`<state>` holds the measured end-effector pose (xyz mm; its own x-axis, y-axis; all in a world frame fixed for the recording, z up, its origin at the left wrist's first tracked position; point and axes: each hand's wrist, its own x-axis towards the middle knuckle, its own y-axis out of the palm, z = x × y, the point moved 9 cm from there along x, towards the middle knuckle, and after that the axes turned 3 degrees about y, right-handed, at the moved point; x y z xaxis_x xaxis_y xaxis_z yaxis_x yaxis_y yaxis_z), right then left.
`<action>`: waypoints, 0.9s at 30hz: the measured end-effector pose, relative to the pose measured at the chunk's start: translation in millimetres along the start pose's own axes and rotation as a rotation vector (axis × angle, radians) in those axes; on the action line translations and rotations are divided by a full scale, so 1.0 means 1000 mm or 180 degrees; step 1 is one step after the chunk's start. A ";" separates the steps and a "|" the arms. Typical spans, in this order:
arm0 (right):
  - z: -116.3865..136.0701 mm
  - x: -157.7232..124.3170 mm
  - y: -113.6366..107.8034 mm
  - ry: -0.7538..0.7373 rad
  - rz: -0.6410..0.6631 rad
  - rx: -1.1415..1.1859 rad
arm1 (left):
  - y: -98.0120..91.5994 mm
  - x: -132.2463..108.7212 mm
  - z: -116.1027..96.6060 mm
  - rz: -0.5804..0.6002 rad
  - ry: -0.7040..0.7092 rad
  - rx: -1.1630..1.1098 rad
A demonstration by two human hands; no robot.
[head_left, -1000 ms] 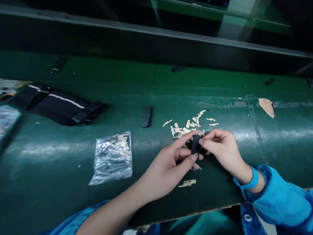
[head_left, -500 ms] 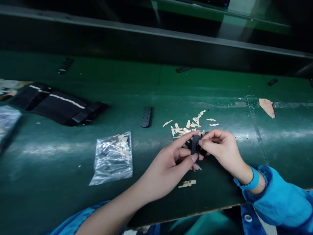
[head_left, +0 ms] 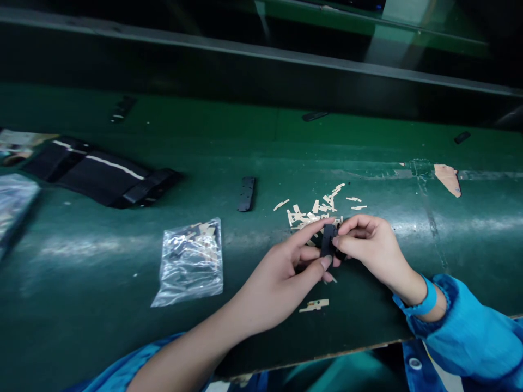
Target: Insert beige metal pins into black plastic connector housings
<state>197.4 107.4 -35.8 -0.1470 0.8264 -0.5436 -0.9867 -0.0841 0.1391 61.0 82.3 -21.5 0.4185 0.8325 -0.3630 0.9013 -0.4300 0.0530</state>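
Near the table's front edge [head_left: 327, 356], both hands [head_left: 284, 277] [head_left: 370, 245] grasp a black part [head_left: 327, 238], room rightward.

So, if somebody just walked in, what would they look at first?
Probably the left hand holding a small black piece near the middle, with the right hand close against its side. Next, perhaps the messy scatter of pale strips just beyond the hands, and the shiny clear bag to their left.

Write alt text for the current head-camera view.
A person's left hand holds a small black part over a green table while the right hand touches its edge. Pale flat pieces lie scattered beyond; a clear bag lies to the left.
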 end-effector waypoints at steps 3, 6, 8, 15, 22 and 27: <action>0.000 0.000 0.000 0.0015 0.0007 -0.0024 | 0.000 0.000 0.001 0.0030 0.0022 0.0041; 0.000 0.000 0.000 -0.0013 0.0013 -0.0040 | 0.000 -0.001 0.002 0.0038 0.0028 0.0021; 0.001 0.000 0.001 -0.0053 0.0032 -0.0027 | 0.001 -0.001 0.002 0.0029 0.0038 -0.0006; 0.001 -0.001 0.004 -0.0118 0.0104 -0.0072 | -0.001 0.001 0.000 -0.0060 -0.0032 -0.0057; 0.001 -0.002 0.005 -0.0183 0.0146 -0.0131 | 0.001 -0.001 -0.003 -0.0005 -0.0044 -0.0098; 0.007 -0.002 0.006 -0.0343 0.0262 -0.0095 | -0.001 0.000 -0.003 -0.0034 -0.0024 -0.0089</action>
<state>192.5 108.9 -28.1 -0.2209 0.8709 -0.4389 -0.9734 -0.1693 0.1542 60.3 84.2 -19.2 0.4081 0.8342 -0.3708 0.9085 -0.4111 0.0750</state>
